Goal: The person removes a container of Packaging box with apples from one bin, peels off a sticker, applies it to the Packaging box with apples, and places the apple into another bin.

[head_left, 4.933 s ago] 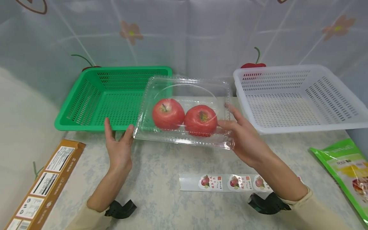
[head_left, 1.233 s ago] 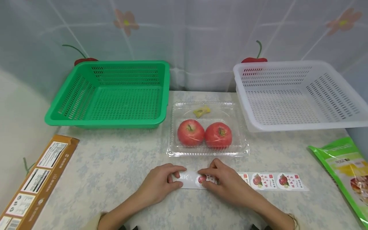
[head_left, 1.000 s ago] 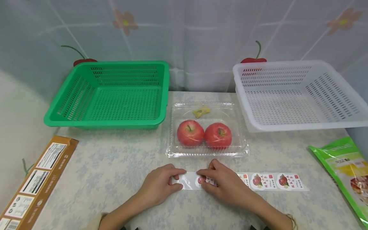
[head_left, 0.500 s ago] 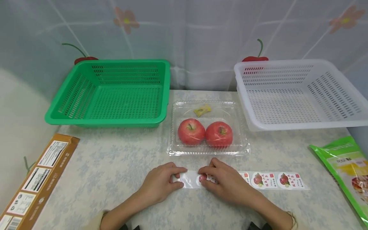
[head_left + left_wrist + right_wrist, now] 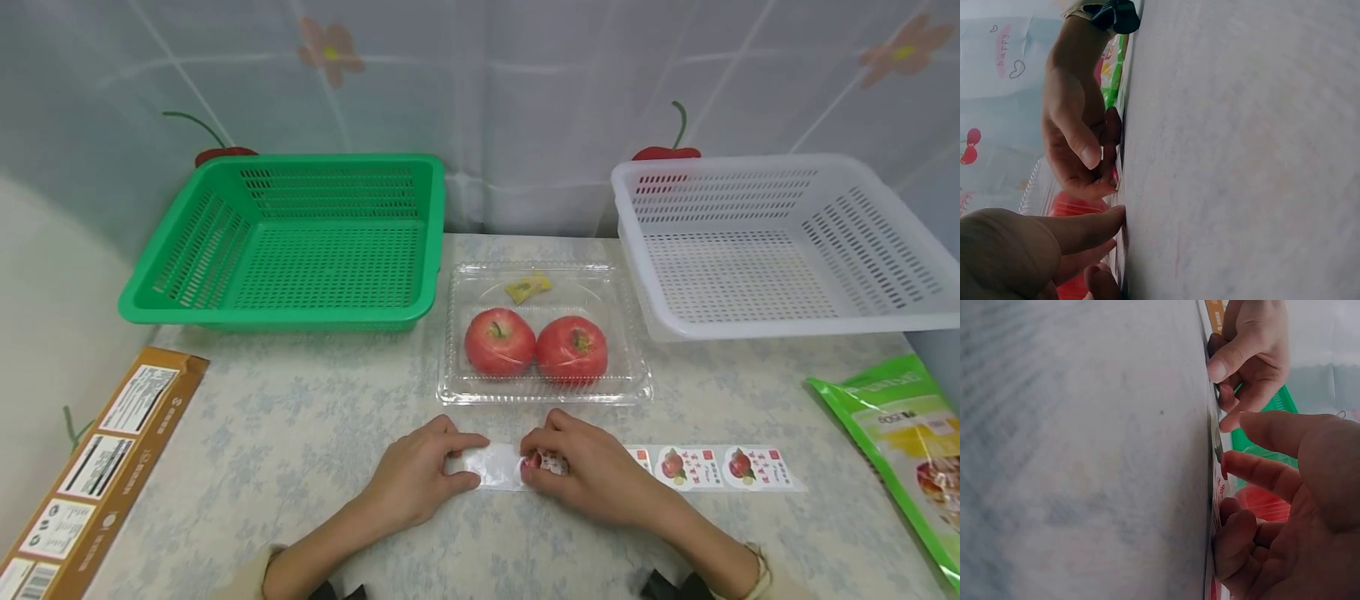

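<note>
A strip of apple-printed stickers (image 5: 686, 468) lies flat on the table. My left hand (image 5: 416, 473) presses its bare backing (image 5: 497, 465) at the left end, thumb and forefinger spread apart. My right hand (image 5: 596, 471) is over the strip, its fingertips at the left edge of the first sticker (image 5: 553, 462). That edge looks lifted and curled between thumb and forefinger; in the right wrist view a raised bit (image 5: 1217, 440) shows near the forefinger (image 5: 1260, 472). The right hand hides part of the strip.
Behind the hands sits a closed clear clamshell box (image 5: 480, 392) with two red apples (image 5: 499, 342) and a small yellow packet (image 5: 528, 287). A green basket (image 5: 281, 317) and a white basket (image 5: 810, 327) stand at the back. A brown carton (image 5: 142, 433) and a green bag (image 5: 911, 442) flank them.
Earlier the right hand held the clamshell box up; it now rests on the table and both hands are at the sticker strip. In the last half second the first sticker's edge has lifted.
</note>
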`<action>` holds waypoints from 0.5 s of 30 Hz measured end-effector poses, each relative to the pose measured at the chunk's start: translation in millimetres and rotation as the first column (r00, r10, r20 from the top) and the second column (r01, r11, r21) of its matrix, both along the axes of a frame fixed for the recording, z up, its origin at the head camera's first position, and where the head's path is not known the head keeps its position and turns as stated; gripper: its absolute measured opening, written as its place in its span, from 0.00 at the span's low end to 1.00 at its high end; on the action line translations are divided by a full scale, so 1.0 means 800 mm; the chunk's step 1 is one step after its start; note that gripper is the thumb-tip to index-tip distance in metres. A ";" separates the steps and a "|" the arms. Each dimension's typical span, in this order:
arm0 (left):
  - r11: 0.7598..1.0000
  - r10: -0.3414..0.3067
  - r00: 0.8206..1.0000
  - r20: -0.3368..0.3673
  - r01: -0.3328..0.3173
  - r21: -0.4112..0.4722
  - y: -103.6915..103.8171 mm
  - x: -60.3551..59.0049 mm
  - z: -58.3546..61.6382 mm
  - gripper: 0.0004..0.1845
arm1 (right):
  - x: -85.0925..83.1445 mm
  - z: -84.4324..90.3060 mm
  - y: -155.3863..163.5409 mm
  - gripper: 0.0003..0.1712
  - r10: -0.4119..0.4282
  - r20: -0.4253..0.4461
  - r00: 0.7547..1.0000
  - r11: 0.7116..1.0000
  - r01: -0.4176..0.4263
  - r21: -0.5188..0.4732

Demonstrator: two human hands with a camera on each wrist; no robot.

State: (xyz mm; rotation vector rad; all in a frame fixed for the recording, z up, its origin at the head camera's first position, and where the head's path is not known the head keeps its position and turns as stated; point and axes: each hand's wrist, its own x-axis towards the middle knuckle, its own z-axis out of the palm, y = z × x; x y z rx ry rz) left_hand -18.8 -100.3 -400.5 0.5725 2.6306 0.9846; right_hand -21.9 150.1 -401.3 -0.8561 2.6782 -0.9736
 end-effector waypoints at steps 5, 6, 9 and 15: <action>1.000 -0.002 1.000 -0.006 0.002 0.003 -0.001 0.001 -0.001 0.21 | 0.001 0.000 0.003 0.07 0.019 -0.023 1.000 1.000 -0.019 -0.006; 1.000 -0.003 1.000 -0.006 0.003 0.004 -0.001 0.001 -0.001 0.21 | 0.001 0.000 0.004 0.09 0.025 -0.026 0.999 1.000 -0.026 -0.009; 1.000 -0.003 1.000 -0.008 0.003 0.004 -0.001 0.002 -0.002 0.21 | 0.001 0.000 0.006 0.15 0.043 -0.032 0.999 0.999 -0.044 -0.015; 1.000 -0.005 1.000 -0.003 0.005 0.008 -0.001 0.002 -0.001 0.21 | 0.000 -0.004 0.008 0.15 0.078 -0.063 0.995 0.996 -0.080 -0.035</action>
